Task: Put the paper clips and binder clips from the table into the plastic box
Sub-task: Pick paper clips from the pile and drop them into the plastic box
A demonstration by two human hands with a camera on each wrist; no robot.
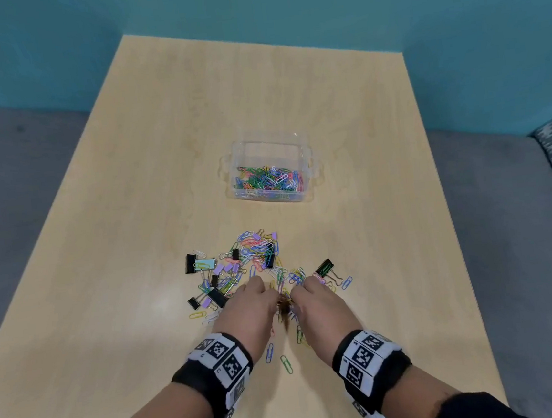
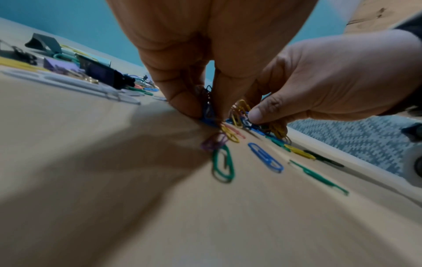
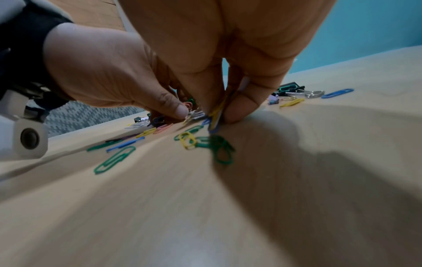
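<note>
Plastic box (image 1: 302,149) mid-table, part-filled with paper clips only; mixed pile (image 1: 255,254) of paper and binder clips remains near person; left hand (image 1: 248,307) and right hand (image 1: 317,302) each pinching paper clips from pile; roughly halfway.

Plastic box (image 1: 304,159) on the worktop (image 1: 134,222) ahead of you with paper clips (image 1: 270,179) inside, loose clip pile (image 1: 255,254) nearer you, binder clips (image 1: 190,263) at its left and right edges, your left hand (image 1: 248,307) and right hand (image 1: 317,302) side by side at its near edge.

Head view high, facing down, wrist views low, facing fingertips, sharing paper clips (image 2: 222,163)
</note>
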